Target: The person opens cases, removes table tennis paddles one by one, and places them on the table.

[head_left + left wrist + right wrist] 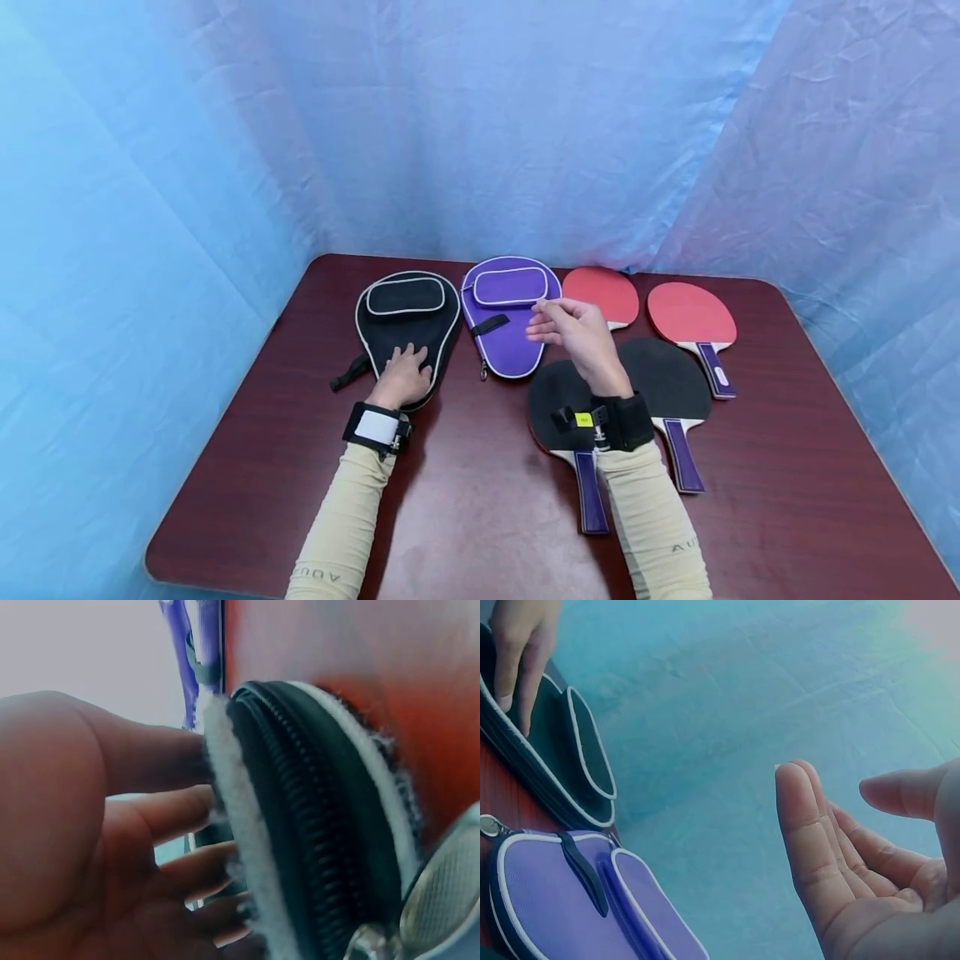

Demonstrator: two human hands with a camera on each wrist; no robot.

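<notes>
Left hand (402, 377) rests flat on the apparently zipped black case (407, 327), right hand (576, 332) hovers loosely curled, empty; four paddles (691, 315) lie unpacked.

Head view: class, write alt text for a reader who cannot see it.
A person's left hand rests flat on a black paddle case on a dark red table, while the right hand hovers empty, fingers loosely curled, beside a purple case. Four table tennis paddles, two red-faced and two black-faced, lie to the right.
</notes>
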